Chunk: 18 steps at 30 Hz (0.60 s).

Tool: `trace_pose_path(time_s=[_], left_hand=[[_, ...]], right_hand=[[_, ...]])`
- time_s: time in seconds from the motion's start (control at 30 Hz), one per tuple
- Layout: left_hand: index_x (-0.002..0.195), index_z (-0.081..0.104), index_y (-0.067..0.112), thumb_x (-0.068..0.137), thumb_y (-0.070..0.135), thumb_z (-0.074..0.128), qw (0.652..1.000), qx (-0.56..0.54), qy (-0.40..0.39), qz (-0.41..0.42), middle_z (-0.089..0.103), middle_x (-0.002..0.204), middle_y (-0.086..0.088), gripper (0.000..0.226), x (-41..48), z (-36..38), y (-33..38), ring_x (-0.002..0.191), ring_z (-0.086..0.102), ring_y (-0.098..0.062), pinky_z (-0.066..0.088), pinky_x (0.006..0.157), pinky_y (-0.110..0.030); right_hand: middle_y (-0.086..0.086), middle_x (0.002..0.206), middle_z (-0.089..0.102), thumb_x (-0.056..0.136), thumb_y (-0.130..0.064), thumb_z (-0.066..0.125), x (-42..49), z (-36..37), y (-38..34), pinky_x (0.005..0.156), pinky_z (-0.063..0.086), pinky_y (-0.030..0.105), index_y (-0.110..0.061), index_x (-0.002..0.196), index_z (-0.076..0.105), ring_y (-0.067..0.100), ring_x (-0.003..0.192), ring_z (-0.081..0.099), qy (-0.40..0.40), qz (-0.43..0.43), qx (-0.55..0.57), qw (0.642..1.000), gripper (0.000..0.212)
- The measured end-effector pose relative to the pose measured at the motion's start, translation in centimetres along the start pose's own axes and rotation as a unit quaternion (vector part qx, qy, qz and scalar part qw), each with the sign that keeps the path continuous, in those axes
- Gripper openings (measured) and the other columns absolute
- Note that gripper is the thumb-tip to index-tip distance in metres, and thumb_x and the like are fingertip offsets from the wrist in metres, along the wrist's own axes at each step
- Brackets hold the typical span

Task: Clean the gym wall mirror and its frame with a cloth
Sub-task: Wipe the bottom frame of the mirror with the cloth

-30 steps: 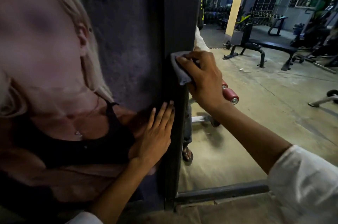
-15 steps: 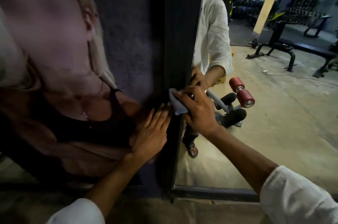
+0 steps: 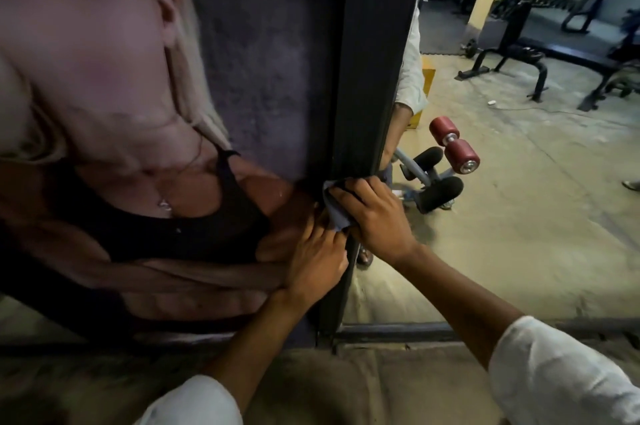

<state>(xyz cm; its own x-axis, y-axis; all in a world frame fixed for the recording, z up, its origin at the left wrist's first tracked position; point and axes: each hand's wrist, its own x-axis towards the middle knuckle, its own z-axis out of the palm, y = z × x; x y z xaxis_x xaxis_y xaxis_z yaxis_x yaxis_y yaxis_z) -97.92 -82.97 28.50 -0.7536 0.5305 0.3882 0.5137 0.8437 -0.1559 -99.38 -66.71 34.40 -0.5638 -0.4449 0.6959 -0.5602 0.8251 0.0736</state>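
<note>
1. Gym benches [image 3: 512, 57] show reflected in the mirror [image 3: 519, 234] at right. A poster [image 3: 259, 43] covers the wall at left. The dark upright frame [image 3: 374, 60] runs between the two.
2. Locate the cloth [image 3: 334, 213]. It sits low on the frame, folded over the front edge, under your right hand [image 3: 377, 220].
3. Check the right hand. Its fingers are curled over the cloth and press it against the frame. The thumb is hidden, so its position cannot be stated.
4. Check the left hand [image 3: 318, 265]. It lies flat on the poster just beside the frame, with its fingers straight and close together. The fingertips meet the lower edge of the cloth.
5. Note the change.
   - One second ago the cloth sat about halfway up the frame, well above the left hand.
   - Half a second ago it was closer.
   - Now the two hands touch.
   - The left hand has kept its place throughout.
6. Read this as one downward wipe along the upright, now stopped at the bracing hand. The stretch above has probably been covered.
7. Treat the part from the left hand down to the bottom rail [image 3: 398, 329] as not yet wiped. Shift the left hand clear before continuing. The glass likely still needs its own pass.
</note>
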Motion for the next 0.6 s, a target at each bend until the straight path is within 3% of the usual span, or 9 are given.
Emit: trace_pose_path(time_s=[0.13,0.23,0.33,0.43,0.6], left_hand=[[0.126,0.074,0.005,0.066,0.037,0.092,0.999,-0.012,0.019,-0.022,0.070,0.134,-0.019,0.070,-0.5,1.0,0.2,0.130,0.063,-0.038,0.033,0.117,-0.048],[0.141,0.065,0.003,0.066,0.033,0.090,0.997,-0.017,0.062,-0.030,0.063,0.146,-0.019,0.085,-0.4,1.8,0.1,0.142,0.045,-0.038,0.029,0.122,-0.051],[0.146,0.060,0.001,0.078,0.031,0.071,0.991,-0.003,0.128,-0.029,0.058,0.153,-0.020,0.075,0.0,2.3,0.4,0.148,0.033,-0.037,0.020,0.127,-0.051],[0.143,0.063,0.001,0.087,0.032,0.048,0.990,0.001,0.135,-0.034,0.059,0.150,-0.022,0.065,0.0,3.8,1.1,0.146,0.037,-0.036,0.025,0.126,-0.050],[0.123,0.074,-0.002,0.087,0.026,0.057,0.983,0.023,0.174,-0.047,0.072,0.127,-0.025,0.048,0.3,7.5,1.7,0.129,0.055,-0.038,0.038,0.116,-0.048]], right_hand=[[0.011,0.112,0.064,0.093,-0.032,0.064,0.3,-0.8,-0.2,0.071,0.053,0.046,-0.012,0.126,0.072,0.033,0.095,0.058,-0.023,0.017,0.015,1.000,0.039],[0.015,0.112,0.065,0.094,-0.026,0.077,1.1,-2.6,0.1,0.071,0.050,0.042,-0.010,0.123,0.074,0.035,0.093,0.060,0.057,0.003,0.020,0.998,0.034],[0.018,0.115,0.066,0.091,-0.025,0.084,1.3,-2.7,1.4,0.074,0.048,0.043,-0.009,0.126,0.074,0.037,0.094,0.061,0.102,0.005,0.002,0.995,0.041],[0.018,0.116,0.065,0.094,-0.024,0.080,0.5,-0.4,2.5,0.075,0.048,0.044,-0.010,0.130,0.072,0.039,0.096,0.061,0.085,0.004,0.006,0.996,0.039],[0.017,0.109,0.066,0.091,-0.026,0.081,-1.8,2.9,2.6,0.075,0.048,0.042,-0.009,0.124,0.075,0.036,0.088,0.060,0.100,-0.003,0.055,0.993,0.037]])
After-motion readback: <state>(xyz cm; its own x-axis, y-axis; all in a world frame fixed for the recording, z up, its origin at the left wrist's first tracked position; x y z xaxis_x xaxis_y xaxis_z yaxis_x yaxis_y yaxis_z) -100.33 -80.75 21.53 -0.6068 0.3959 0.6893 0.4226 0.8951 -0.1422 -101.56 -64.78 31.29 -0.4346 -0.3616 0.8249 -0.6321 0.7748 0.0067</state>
